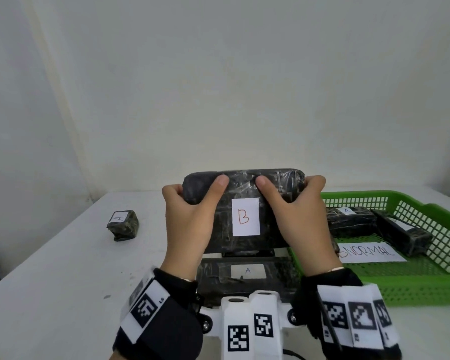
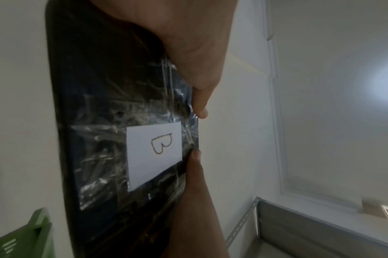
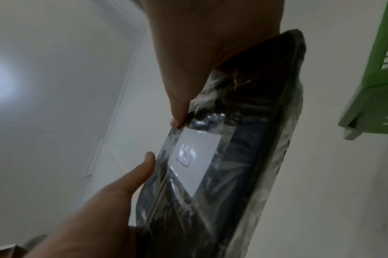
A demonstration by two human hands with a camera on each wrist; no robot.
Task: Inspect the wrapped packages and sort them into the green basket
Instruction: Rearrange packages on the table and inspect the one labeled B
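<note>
A large black package wrapped in clear film [image 1: 244, 242] [image 2: 100, 139] [image 3: 244, 174], with a white label marked B, is held upright above the table. My left hand [image 1: 192, 203] [image 2: 195, 61] grips its left top corner, thumb on the front face. My right hand [image 1: 291, 203] [image 3: 188, 69] grips the right top corner the same way. Under it a flat black package labelled A [image 1: 247, 279] lies on the table. A small package labelled A [image 1: 124, 224] sits at the left. The green basket [image 1: 426, 284] [image 3: 376, 87] holds two black packages [image 1: 351, 219] [image 1: 403, 232].
A paper sheet reading ABNORMAL [image 1: 369, 253] lies on the basket floor. The basket stands at the right on the white table [image 1: 63, 281], close to a pale wall. A white marked fixture [image 1: 250, 328] sits at the near edge between my wrists.
</note>
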